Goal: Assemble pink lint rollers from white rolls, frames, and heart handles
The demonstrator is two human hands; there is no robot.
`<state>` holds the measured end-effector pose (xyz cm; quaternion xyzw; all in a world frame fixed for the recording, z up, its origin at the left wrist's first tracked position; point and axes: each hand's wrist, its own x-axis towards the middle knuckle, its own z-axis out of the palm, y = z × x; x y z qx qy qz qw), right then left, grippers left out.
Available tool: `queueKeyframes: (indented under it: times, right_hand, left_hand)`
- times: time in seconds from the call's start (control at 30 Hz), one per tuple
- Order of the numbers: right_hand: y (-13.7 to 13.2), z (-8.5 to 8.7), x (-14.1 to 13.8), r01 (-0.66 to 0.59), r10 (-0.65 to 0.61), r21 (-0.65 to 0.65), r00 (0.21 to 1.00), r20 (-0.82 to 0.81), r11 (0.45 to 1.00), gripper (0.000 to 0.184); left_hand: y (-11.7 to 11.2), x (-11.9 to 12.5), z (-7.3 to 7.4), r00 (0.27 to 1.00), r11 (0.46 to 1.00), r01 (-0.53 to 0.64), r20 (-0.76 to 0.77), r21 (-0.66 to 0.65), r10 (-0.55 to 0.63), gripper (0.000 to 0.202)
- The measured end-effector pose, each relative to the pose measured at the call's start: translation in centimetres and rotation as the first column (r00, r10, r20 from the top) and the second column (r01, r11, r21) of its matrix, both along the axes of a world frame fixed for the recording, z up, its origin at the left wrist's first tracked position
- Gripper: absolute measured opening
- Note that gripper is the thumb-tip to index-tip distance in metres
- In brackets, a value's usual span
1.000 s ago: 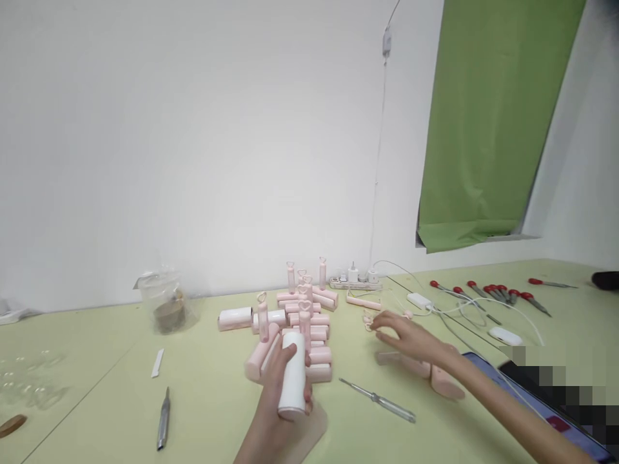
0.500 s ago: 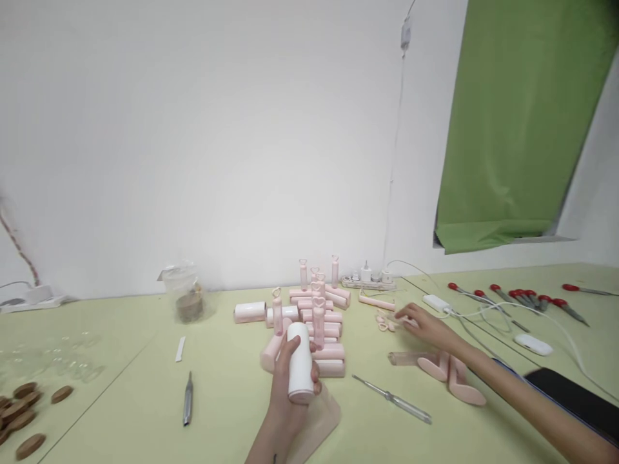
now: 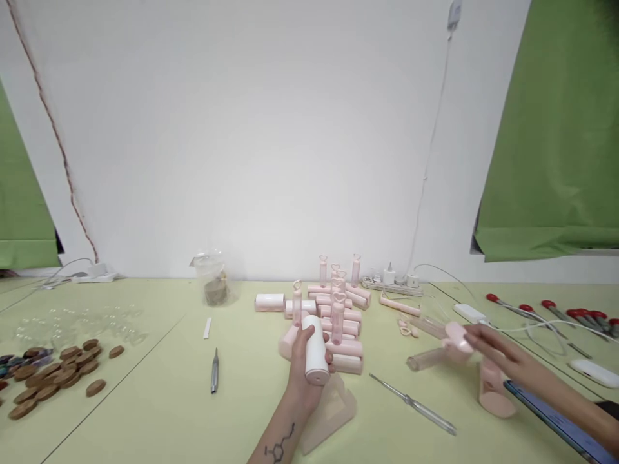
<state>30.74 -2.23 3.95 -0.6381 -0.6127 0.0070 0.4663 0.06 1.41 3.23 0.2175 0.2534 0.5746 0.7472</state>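
Note:
My left hand (image 3: 304, 377) is wrapped round a white cylinder (image 3: 315, 349), holding it upright just in front of a pile of pink rollers (image 3: 338, 319). A pink wedge-shaped piece (image 3: 331, 406) lies under that hand. My right hand (image 3: 488, 341) is out to the right with its fingers closed on a pink handle piece with a clear tube (image 3: 438, 345), lifted a little off the table. Another pink handle piece (image 3: 491, 386) stands just below it.
A metal screwdriver (image 3: 413, 405) lies right of the wedge and a small metal tool (image 3: 214, 374) to the left. Brown wooden discs (image 3: 53, 374) sit far left, a plastic bag (image 3: 213, 280) behind. Red-handled tools (image 3: 556, 309), white cables, a power strip (image 3: 391, 282) and a phone (image 3: 551, 419) are on the right.
The view has swung left. My right hand has taken hold of the pink handle piece with its clear tube and raised it. My left hand still holds the white cylinder.

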Motion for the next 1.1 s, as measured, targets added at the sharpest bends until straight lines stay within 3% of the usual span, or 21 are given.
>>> queueKeyframes:
  times: [0.1, 0.17, 0.23, 0.3, 0.37, 0.43, 0.6, 0.87, 1.1]
  right_hand:
    - [0.0, 2.2, -2.3, -0.137, 0.124, -0.024, 0.952, -0.281, 0.99, 0.037]
    - [-0.5, 3.0, -5.0, -0.234, 0.21, -0.08, 0.949, -0.237, 0.969, 0.034]
    - [-1.2, 3.2, -8.5, -0.386, 0.389, -0.144, 0.921, -0.004, 0.911, 0.028]
    - [-1.8, 2.8, -12.0, -0.593, 0.618, -0.182, 0.724, 0.305, 0.784, 0.018]
    - [-2.1, 2.0, -15.0, -0.684, 0.658, -0.205, 0.505, 0.559, 0.7, 0.012]
    - [-1.9, 1.2, -16.8, -0.696, 0.589, -0.179, 0.41, 0.696, 0.696, 0.013]
    - [-0.8, -0.4, -17.6, -0.65, 0.488, -0.074, 0.486, 0.725, 0.757, 0.019]
    - [-0.8, -1.9, -17.1, -0.575, 0.337, 0.207, 0.693, 0.638, 0.791, 0.015]
    - [-0.7, -1.4, -16.6, -0.634, 0.408, 0.19, 0.669, 0.621, 0.75, 0.017]
  left_hand:
    - [0.2, 0.0, -0.2, 1.0, 1.0, 0.012, -0.017, 0.018, -0.012, 0.021]
    - [0.2, 0.1, -0.1, 0.999, 1.0, 0.005, -0.037, 0.025, -0.004, 0.024]
    - [0.1, 0.3, 0.0, 0.997, 0.999, -0.023, -0.075, 0.031, 0.025, 0.027]
    - [-0.1, 0.6, 0.0, 0.991, 0.997, -0.052, -0.123, 0.06, 0.059, 0.032]
    - [-0.2, 0.8, -0.2, 0.983, 0.992, -0.064, -0.163, 0.111, 0.082, 0.039]
    - [-0.2, 0.8, -0.4, 0.977, 0.987, -0.065, -0.19, 0.147, 0.092, 0.045]
    - [0.2, 0.8, -1.0, 0.954, 0.98, -0.085, -0.271, 0.178, 0.132, 0.051]
    - [0.3, 1.0, -1.3, 0.857, 0.955, -0.149, -0.449, 0.256, 0.254, 0.053]
    - [0.3, 1.0, -1.1, 0.894, 0.971, -0.106, -0.408, 0.214, 0.187, 0.048]
